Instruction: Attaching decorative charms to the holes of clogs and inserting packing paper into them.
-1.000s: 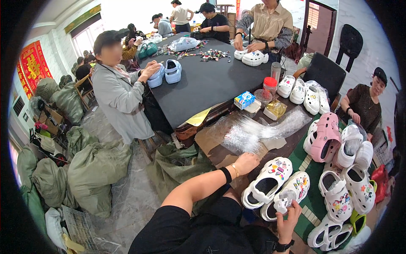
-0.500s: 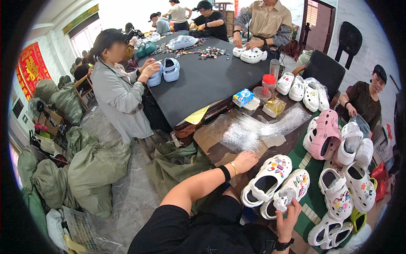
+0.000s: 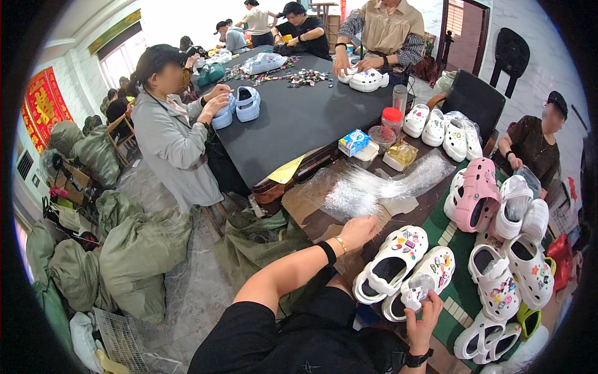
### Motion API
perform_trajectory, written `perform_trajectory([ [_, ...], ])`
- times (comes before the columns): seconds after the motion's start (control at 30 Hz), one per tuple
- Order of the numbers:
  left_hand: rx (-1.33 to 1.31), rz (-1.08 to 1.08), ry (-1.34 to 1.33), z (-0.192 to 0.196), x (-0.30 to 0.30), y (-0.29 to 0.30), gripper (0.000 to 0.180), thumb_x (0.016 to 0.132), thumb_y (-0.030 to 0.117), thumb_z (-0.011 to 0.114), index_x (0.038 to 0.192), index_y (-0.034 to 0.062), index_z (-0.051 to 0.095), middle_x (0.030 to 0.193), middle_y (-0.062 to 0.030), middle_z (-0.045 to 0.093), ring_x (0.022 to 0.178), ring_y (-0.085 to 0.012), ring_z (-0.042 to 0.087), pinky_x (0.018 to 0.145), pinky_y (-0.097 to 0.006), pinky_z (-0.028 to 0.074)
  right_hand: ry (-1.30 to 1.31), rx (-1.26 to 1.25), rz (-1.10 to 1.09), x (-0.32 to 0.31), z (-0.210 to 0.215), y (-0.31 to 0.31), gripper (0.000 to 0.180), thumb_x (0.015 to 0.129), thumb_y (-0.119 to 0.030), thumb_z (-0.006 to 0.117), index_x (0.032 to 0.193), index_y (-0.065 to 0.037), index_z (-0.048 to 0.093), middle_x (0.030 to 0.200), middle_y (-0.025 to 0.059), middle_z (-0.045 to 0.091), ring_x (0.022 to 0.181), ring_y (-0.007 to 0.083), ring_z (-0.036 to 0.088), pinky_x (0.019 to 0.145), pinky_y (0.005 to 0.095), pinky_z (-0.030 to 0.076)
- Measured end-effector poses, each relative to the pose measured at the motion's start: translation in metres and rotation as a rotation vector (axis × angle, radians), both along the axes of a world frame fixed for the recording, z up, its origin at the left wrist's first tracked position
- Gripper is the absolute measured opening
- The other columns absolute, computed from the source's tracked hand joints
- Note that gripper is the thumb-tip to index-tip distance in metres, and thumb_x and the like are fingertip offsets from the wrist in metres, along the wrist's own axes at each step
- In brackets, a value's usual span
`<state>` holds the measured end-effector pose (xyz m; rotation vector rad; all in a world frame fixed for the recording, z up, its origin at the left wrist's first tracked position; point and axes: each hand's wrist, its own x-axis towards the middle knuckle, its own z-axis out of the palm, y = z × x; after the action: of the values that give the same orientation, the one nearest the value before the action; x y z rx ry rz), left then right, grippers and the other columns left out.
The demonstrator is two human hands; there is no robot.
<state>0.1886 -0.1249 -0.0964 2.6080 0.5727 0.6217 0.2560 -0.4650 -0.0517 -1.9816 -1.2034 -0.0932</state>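
Two white clogs decorated with coloured charms lie side by side at the near edge of the worktable, toes pointing away from the wearer, evidently set as a pair within easy reach of both hands. The left hand extends over the table edge, fingers curled loosely, resting at the edge of a sheet of clear plastic film and just beside the toe of the left clog; whether it pinches the film cannot be told. The right hand is raised at the heel of the right clog, fingers partly closed around a small pale item, probably a charm or packet, too small to identify. Further undecorated and decorated white clogs and a pink clog are massed to the right on a green mat. Other persons work at the dark table beyond.
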Motion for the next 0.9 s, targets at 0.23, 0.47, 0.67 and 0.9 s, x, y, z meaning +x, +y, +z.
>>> perform_trajectory([
  [0.23, -0.223, -0.025, -0.220, 0.010, 0.005, -0.002, 0.016, 0.080, 0.011, 0.063, 0.095, 0.0046, 0.063, 0.079, -0.0157, 0.065, 0.074, -0.0350, 0.064, 0.066, -0.042, 0.051, 0.010, 0.001, -0.005, 0.000, 0.002, 0.002, 0.038, 0.066, -0.011, 0.076, 0.092, 0.002, 0.050, 0.123, 0.0225, 0.049, 0.110, 0.0415, 0.045, 0.094, 0.0483, 0.038],
  [0.47, -0.182, -0.094, -0.227, 0.010, 0.006, -0.004, 0.011, 0.081, 0.010, 0.063, 0.090, 0.0064, 0.068, 0.087, -0.0139, 0.065, 0.078, -0.0324, 0.062, 0.071, -0.039, 0.052, -0.005, -0.029, -0.018, 0.000, 0.000, 0.000, 0.038, 0.073, -0.022, 0.074, 0.096, 0.002, 0.053, 0.124, 0.0210, 0.050, 0.109, 0.0398, 0.046, 0.093, 0.0455, 0.039],
  [0.67, 0.119, -0.102, -0.435, 0.010, 0.007, 0.002, 0.007, 0.078, 0.012, 0.066, 0.082, 0.0066, 0.066, 0.093, -0.0120, 0.060, 0.083, -0.0306, 0.061, 0.072, -0.037, 0.052, -0.023, -0.013, -0.004, 0.000, -0.001, 0.001, 0.041, 0.075, -0.027, 0.074, 0.096, 0.003, 0.053, 0.123, 0.0214, 0.050, 0.109, 0.0399, 0.046, 0.090, 0.0456, 0.040],
  [0.9, -0.338, 0.017, -0.271, 0.039, 0.010, -0.003, 0.007, 0.079, 0.011, 0.066, 0.084, 0.0063, 0.065, 0.091, -0.0103, 0.063, 0.075, -0.0212, 0.062, 0.071, -0.032, 0.052, -0.020, -0.004, -0.001, -0.001, -0.001, -0.001, 0.042, 0.077, -0.028, 0.073, 0.097, 0.003, 0.053, 0.123, 0.0215, 0.050, 0.109, 0.0399, 0.046, 0.089, 0.0452, 0.041],
])
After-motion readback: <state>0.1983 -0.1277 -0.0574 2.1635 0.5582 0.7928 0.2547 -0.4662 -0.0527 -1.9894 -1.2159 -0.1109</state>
